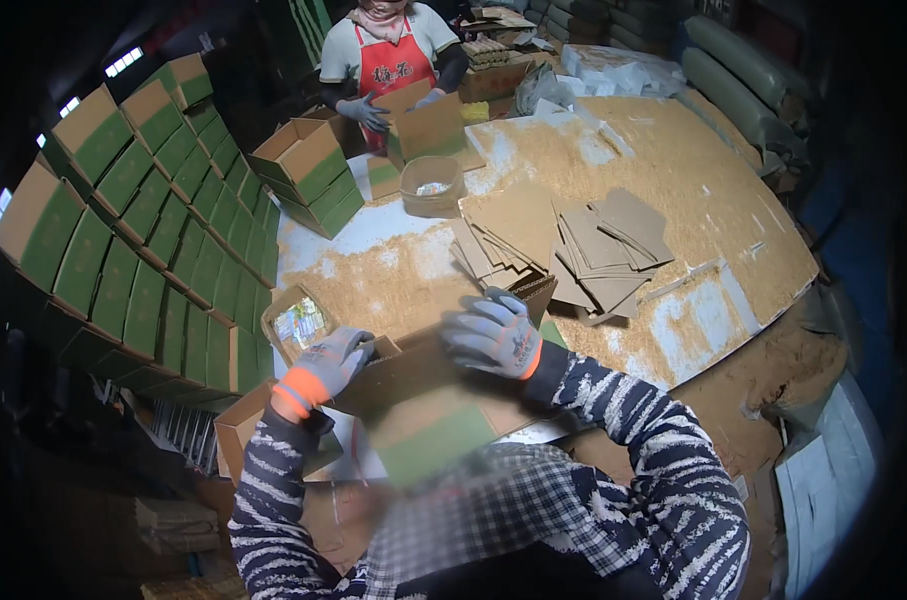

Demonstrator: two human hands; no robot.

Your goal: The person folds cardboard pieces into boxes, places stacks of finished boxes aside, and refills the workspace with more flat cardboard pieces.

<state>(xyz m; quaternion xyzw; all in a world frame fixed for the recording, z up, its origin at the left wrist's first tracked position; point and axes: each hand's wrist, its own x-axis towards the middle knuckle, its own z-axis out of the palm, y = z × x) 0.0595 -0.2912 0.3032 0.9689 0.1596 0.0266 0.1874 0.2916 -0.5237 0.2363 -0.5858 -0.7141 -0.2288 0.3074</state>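
Gloved left hand (335, 360), fingers bent, at left end of part-folded carton (413, 384); right hand (493, 336) half curled over right end, grips unclear; cardboard pieces (603, 248) beyond on bench (718, 185)

Two near hands (330, 364) (494, 336), two tubs (432, 206)

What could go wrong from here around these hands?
The left hand is close to the tub of small packets, so a sideways swing might tip it.
The loose cardboard sheets lie in an uneven heap just beyond the right hand; turning the brown box could knock some askew.
The boxes at the left are stacked several rows high, so a hard bump might shift them.
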